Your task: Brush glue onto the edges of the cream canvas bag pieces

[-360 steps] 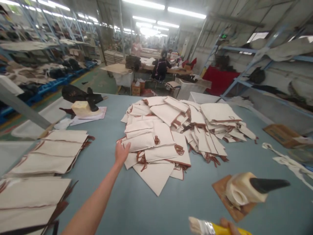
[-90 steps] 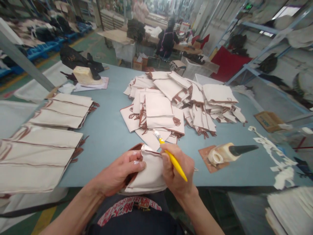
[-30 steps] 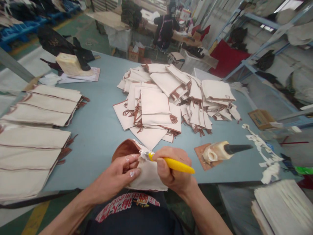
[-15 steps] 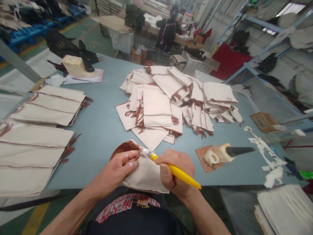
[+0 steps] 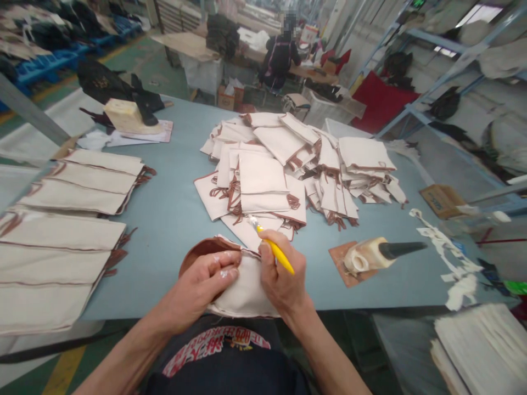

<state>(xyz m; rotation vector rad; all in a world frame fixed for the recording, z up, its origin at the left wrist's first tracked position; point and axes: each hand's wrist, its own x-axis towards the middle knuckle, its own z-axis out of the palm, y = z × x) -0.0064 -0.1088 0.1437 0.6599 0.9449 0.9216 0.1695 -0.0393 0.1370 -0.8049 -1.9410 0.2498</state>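
A cream fabric pouch (image 5: 242, 291) with a brown lining lies at the front edge of the table, its brown-edged opening turned up. My left hand (image 5: 216, 277) is closed on the left side of that opening, and white smears show on its fingers. In my right hand (image 5: 284, 269) is a brush (image 5: 278, 255) with a yellow handle, its tip coated in something white and raised above the far edge of the pouch. The right hand's fingers also lie against the pouch's right side.
Several cream pouches with brown cords (image 5: 263, 181) are heaped ahead, and flat stacks (image 5: 61, 263) lie at left. To the right, a smeared cream container (image 5: 366, 258) with a black tapered part sits on a brown square. White scraps (image 5: 440, 252) trail beyond it. A person sits far ahead.
My right hand has moved left and the brush tip has lifted forward, away from the pouch's edge. The white blob at the seam is no longer visible there. My left hand keeps its hold.
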